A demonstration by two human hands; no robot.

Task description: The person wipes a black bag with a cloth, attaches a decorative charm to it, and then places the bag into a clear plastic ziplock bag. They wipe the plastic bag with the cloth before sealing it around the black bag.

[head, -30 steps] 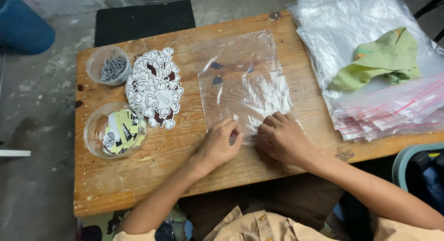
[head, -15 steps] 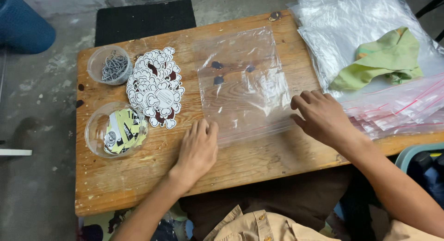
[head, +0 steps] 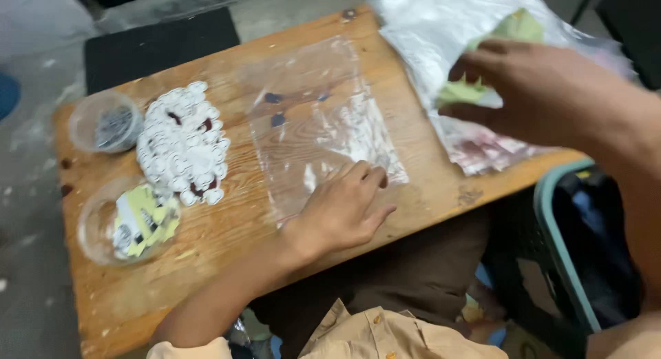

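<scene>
A clear plastic bag (head: 313, 118) lies flat on the wooden table (head: 227, 242). My left hand (head: 341, 207) rests palm down on the bag's near edge, fingers spread. My right hand (head: 530, 90) is raised over the stack of clear bags (head: 441, 28) at the right, fingers curled at a green cloth (head: 513, 28) lying on that stack; it is blurred, and a grip on the cloth cannot be told.
A heap of small white pieces (head: 182, 145) lies left of the bag. Two clear round tubs stand at the left edge: one with dark bits (head: 107, 121), one with yellow slips (head: 131, 221). A teal-rimmed basket (head: 585, 255) stands right of the table, a black mat (head: 162, 42) behind it.
My right hand left the flat bag, swung right and rose to the green cloth on the stack. My left hand slid back onto the bag's near edge. The camera moved closer.
</scene>
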